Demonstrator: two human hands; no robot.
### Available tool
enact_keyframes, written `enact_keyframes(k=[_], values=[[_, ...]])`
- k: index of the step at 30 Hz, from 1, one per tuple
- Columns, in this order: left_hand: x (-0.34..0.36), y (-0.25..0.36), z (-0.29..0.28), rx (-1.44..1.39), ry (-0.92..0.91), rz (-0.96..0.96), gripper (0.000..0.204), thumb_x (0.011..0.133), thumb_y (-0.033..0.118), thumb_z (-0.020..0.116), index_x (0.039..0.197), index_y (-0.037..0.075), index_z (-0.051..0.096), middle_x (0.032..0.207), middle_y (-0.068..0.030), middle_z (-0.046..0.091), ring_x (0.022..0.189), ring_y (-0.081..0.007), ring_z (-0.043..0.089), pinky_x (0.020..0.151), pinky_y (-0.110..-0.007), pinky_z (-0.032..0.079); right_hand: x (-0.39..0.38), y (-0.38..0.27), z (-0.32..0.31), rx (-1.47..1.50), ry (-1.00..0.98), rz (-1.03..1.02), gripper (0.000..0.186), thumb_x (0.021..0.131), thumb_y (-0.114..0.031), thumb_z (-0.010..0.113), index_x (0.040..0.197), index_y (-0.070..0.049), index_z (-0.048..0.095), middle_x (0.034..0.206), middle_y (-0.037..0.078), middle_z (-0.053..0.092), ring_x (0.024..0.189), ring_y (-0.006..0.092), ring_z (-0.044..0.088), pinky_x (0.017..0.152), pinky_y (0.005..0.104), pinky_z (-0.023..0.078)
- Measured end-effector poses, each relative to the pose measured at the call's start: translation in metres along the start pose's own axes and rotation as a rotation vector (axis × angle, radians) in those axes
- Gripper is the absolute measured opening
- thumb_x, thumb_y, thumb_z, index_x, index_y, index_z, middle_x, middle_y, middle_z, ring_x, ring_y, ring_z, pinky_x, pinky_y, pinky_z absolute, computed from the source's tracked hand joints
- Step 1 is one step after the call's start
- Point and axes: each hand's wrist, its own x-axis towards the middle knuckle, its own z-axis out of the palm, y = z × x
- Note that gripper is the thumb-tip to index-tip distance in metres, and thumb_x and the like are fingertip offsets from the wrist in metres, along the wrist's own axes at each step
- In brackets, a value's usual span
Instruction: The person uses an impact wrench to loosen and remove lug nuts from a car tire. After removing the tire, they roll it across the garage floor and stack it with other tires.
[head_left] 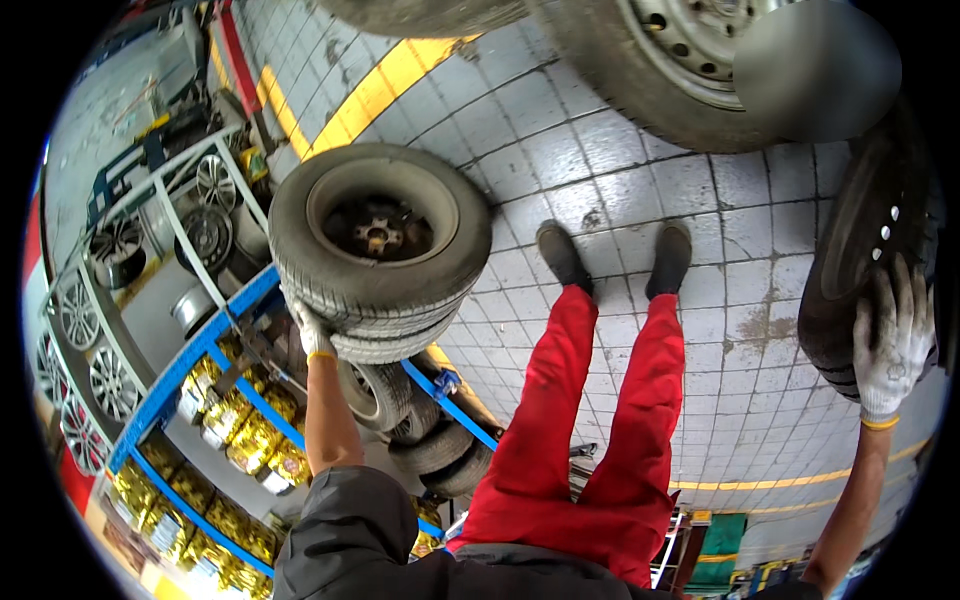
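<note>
My left hand point(312, 330), in a white glove, grips the tread of a black tyre on a dark steel wheel point(380, 240). That tyre lies flat on top of a stack of other tyres point(430, 450). My right hand point(892, 345), also gloved in white, lies with spread fingers on the tread of a second black tyre point(850, 270) standing at the right edge. My legs in red trousers point(590, 430) and black shoes point(562, 257) stand on the tiled floor between the two tyres.
A third tyre on a grey steel rim point(670, 60) fills the top, partly behind a grey blur. A blue and white rack point(190, 360) on the left holds alloy wheels point(112, 385) and yellow packets point(250, 440). Yellow lines point(380, 85) cross the grey tiles.
</note>
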Motion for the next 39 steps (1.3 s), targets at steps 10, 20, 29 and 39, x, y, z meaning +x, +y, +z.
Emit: enact_keyframes(k=[10,20,29,39], values=[[-0.020,-0.036,0.017,0.447,0.458,0.394,0.073,0.092,0.068,0.043,0.139,0.014,0.053,0.123,-0.0343,0.050,0.112,-0.0477,0.056,0.097,-0.050,0.045,0.128,-0.066,0.040,-0.145,-0.182,-0.085,0.044,0.091,-0.026,0.061,0.131,-0.009,0.056,0.147,0.005,0.047,0.140,0.0253,0.037,0.121,0.0442,0.023],[-0.036,-0.049,0.035,0.298,0.542,0.398,0.073,0.095,0.067,0.035,0.143,0.014,0.049,0.130,-0.0308,0.044,0.112,-0.0465,0.055,0.097,-0.052,0.045,0.160,-0.131,0.102,-0.074,-0.044,-0.105,0.044,0.092,-0.029,0.060,0.133,-0.012,0.056,0.144,0.006,0.049,0.135,0.0286,0.042,0.117,0.0475,0.025],[-0.038,-0.049,0.032,0.136,0.504,0.406,0.070,0.100,0.060,0.031,0.143,0.007,0.048,0.147,-0.0218,0.037,0.130,-0.0365,0.044,0.110,-0.046,0.036,0.157,-0.087,0.099,-0.097,0.089,-0.053,0.031,0.096,-0.023,0.056,0.124,-0.013,0.064,0.136,0.004,0.058,0.132,0.0271,0.048,0.116,0.0449,0.029],[-0.025,-0.071,0.028,0.026,0.506,0.464,0.058,0.104,0.048,0.030,0.140,0.006,0.047,0.142,-0.0130,0.045,0.124,-0.0259,0.051,0.108,-0.037,0.039,0.141,-0.083,0.120,-0.016,0.079,-0.092,0.031,0.096,-0.018,0.055,0.124,-0.011,0.063,0.138,0.006,0.057,0.135,0.0287,0.045,0.117,0.0481,0.025]])
